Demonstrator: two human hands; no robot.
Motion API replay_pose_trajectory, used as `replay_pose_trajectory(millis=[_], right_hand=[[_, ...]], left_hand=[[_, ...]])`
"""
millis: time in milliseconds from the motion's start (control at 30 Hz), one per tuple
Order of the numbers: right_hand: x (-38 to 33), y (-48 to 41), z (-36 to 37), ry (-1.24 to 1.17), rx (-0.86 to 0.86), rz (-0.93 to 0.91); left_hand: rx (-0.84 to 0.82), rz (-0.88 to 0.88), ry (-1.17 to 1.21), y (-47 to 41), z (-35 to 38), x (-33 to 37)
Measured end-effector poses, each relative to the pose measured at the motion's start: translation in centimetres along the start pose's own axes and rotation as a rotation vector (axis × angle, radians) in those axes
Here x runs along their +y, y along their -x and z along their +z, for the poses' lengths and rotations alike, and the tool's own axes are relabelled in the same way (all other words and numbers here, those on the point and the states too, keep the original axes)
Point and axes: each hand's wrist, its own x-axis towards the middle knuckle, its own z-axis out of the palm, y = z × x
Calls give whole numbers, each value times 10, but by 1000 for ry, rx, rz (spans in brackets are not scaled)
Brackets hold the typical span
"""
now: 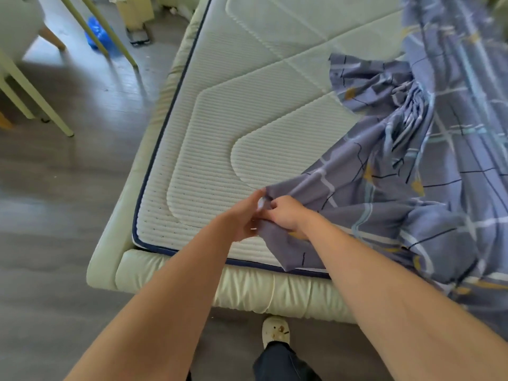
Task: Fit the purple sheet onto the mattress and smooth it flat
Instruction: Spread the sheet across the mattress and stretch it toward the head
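Observation:
The purple sheet [406, 188], patterned with white, blue and yellow lines, lies bunched over the right side of the white quilted mattress [220, 127]. Most of the mattress top is bare. Near the mattress's front edge, my left hand [244, 215] and my right hand [286, 213] are close together, both gripping a corner of the sheet. The corner hangs down past the navy piping of the mattress. Part of the sheet spills over the front right edge of the bed.
A pale green padded bed frame [247, 290] surrounds the mattress. Grey wood floor lies to the left, with pale table or chair legs [35, 97] and a blue bag [97, 31] farther back. My shoe [276, 331] stands against the frame's front.

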Motion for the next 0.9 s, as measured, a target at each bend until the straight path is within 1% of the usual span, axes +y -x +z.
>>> replay_pose_trajectory(millis=[67, 200, 267, 400, 467, 533, 567, 600, 700, 733, 767, 800, 900], right_hand=[[-5, 8, 6, 49, -6, 9], [-44, 32, 31, -62, 90, 23], [-60, 43, 43, -49, 129, 75], [-79, 61, 62, 88, 275, 187], [-80, 71, 65, 61, 391, 220], [-76, 74, 66, 35, 487, 260], [-73, 76, 64, 31, 539, 276], [-70, 77, 63, 29, 586, 305], [-69, 81, 59, 150, 725, 385], [-69, 81, 58, 192, 763, 402], [-69, 81, 58, 203, 789, 413], [-71, 80, 55, 179, 795, 421], [-78, 81, 49, 36, 739, 408]], left_hand=[[38, 20, -18, 3, -1, 3], [121, 154, -117, 10, -36, 24], [92, 170, -191, 26, -52, 37], [-24, 225, -318, 57, -71, 64], [-71, 249, -325, 67, -72, 74], [-64, 276, -335, 69, -73, 79], [-68, 323, -435, 71, -71, 83], [-76, 395, -628, 74, -72, 87], [-55, 660, -1456, 78, -77, 96], [-50, 713, -1637, 77, -80, 98], [-43, 733, -1714, 77, -82, 101], [-24, 756, -1734, 77, -82, 107], [40, 814, -1719, 81, -80, 123]])
